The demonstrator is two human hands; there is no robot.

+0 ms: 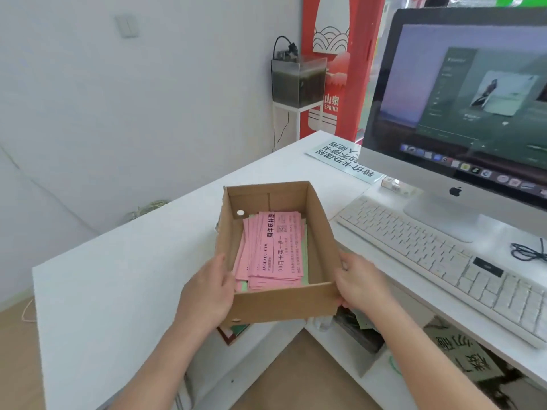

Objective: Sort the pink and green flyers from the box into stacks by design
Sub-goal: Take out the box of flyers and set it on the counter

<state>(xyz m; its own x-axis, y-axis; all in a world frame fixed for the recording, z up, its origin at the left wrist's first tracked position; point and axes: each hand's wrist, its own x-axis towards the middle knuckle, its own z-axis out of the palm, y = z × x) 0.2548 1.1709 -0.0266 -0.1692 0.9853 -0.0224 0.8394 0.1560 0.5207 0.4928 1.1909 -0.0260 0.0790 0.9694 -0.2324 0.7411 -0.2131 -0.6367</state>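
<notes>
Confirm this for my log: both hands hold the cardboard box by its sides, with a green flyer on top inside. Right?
No: the head view shows a pink flyer on top inside. The left hand and right hand do hold the cardboard box by its sides.

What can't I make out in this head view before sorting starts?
- The green flyers: only slivers show in the head view; the pink flyers on top hide their design and number.
- The pink flyers' small print: too small and blurred to read.
- The box underside: hidden by the box itself, so whether it rests on the desk is unclear.
- The left hand and right hand: each grip's lower fingers are hidden by the box.
</notes>
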